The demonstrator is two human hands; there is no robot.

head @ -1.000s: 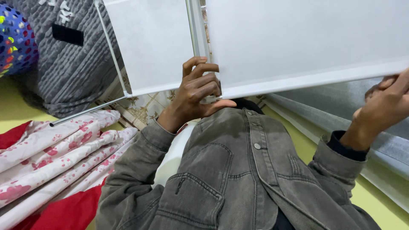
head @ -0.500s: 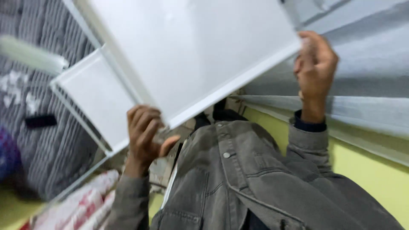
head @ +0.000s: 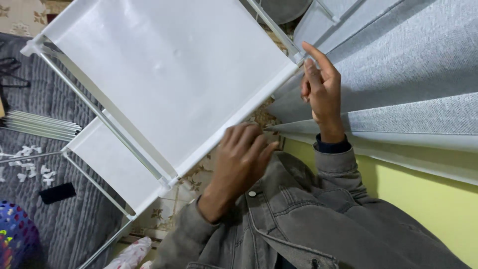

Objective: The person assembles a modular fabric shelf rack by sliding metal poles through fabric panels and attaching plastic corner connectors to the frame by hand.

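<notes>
With the left hand (head: 241, 159) loose-fingered beside the white fabric shelf (head: 174, 74) and the right hand (head: 321, 87) barely fingertipping its corner, the rack could tip.

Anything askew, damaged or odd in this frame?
Nothing looks damaged. The white fabric shelf sits tilted, its frame only part-built, with spare white rods and small white connectors loose on the grey quilt. The left hand is motion-blurred.

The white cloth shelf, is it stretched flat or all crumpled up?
Stretched flat. The white cloth shelf lies smooth and taut between its thin white frame rods, with only faint dimples. The right hand touches its corner.
</notes>
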